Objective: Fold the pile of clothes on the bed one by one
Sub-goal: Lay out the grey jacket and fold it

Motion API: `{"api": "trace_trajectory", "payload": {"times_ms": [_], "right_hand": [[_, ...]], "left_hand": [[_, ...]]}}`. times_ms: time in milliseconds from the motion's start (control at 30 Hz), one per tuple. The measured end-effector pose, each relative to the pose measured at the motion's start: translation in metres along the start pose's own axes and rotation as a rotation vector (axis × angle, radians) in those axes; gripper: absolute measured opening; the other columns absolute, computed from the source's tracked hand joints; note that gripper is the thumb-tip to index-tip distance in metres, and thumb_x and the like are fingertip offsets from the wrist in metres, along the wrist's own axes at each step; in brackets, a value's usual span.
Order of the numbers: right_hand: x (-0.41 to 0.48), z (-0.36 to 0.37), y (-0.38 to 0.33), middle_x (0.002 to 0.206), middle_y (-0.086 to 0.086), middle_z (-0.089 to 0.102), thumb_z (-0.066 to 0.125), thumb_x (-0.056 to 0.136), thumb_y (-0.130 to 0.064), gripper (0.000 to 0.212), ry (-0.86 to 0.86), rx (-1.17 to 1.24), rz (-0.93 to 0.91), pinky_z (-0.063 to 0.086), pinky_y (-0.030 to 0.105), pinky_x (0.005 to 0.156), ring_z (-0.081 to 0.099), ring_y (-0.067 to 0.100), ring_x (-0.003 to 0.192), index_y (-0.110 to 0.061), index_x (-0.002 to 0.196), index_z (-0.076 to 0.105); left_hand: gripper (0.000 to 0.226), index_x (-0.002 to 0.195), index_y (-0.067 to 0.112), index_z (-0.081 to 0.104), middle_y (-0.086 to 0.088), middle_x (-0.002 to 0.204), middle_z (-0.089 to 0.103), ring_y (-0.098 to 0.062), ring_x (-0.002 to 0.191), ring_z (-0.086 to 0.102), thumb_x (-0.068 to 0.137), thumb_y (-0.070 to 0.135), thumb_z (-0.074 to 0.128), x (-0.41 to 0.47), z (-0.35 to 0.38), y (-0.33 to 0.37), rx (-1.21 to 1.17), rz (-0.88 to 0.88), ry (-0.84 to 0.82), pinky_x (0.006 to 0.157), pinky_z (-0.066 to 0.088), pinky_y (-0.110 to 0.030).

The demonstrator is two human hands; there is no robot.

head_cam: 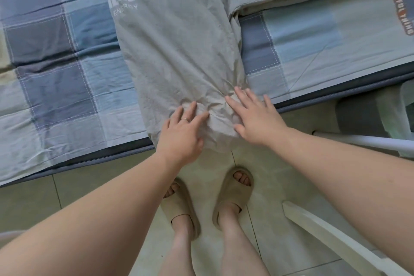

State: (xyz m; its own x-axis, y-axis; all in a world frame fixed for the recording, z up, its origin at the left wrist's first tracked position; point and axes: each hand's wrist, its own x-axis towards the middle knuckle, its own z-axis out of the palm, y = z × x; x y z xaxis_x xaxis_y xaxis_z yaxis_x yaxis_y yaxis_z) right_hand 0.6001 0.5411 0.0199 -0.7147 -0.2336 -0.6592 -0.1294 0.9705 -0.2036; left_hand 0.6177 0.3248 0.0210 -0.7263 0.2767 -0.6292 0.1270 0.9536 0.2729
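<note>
Grey shirt (179,51) laid along the checked bed (56,74), near hem bunched at the edge, left hand (181,134) and right hand (257,119) both pressing down there, fingers (234,104) straight, spread wide

1 head-worn wide-angle camera looks steeply down from close above. It faces the bed (67,74) edge, the floor (280,186) nearer.

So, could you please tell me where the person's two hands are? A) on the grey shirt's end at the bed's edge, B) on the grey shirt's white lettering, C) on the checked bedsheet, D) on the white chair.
A: the left hand and right hand both rest on the bunched end of the grey shirt, where it overhangs the bed.
</note>
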Motion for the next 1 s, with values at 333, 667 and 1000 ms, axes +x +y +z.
{"api": "trace_trajectory", "payload": {"times_ms": [333,667,1000], "right_hand": [[0.006,-0.046,-0.019,0.164,0.003,0.020,0.050,0.097,-0.033,0.058,0.257,0.109,0.088,0.021,0.045,0.116,0.020,0.025,0.149,-0.032,0.153,0.033],[-0.016,-0.028,-0.003,0.168,-0.008,-0.011,0.056,0.098,-0.038,0.081,-0.408,-0.007,0.112,0.009,0.059,0.122,-0.004,0.021,0.156,-0.041,0.159,0.004],[-0.084,-0.131,0.062,0.136,-0.001,0.062,0.055,0.100,-0.024,0.037,0.055,0.612,0.424,0.039,0.030,0.108,0.055,0.018,0.128,-0.022,0.137,0.060]], "left_hand": [[0.050,0.143,0.040,0.046,0.010,0.167,0.015,-0.021,0.152,0.017,0.094,0.033,0.052,-0.011,-0.010,-0.007,-0.087,-0.020,-0.111,0.118,0.029,-0.046],[0.058,0.152,0.035,0.032,0.000,0.165,0.019,-0.027,0.150,0.023,0.097,0.038,0.052,-0.009,-0.032,0.006,0.015,0.003,-0.315,0.115,0.031,-0.048],[0.057,0.155,0.032,0.029,0.005,0.159,0.034,-0.023,0.149,0.024,0.100,0.040,0.044,-0.002,-0.130,0.068,0.010,0.117,-0.100,0.115,0.025,-0.044]]}}
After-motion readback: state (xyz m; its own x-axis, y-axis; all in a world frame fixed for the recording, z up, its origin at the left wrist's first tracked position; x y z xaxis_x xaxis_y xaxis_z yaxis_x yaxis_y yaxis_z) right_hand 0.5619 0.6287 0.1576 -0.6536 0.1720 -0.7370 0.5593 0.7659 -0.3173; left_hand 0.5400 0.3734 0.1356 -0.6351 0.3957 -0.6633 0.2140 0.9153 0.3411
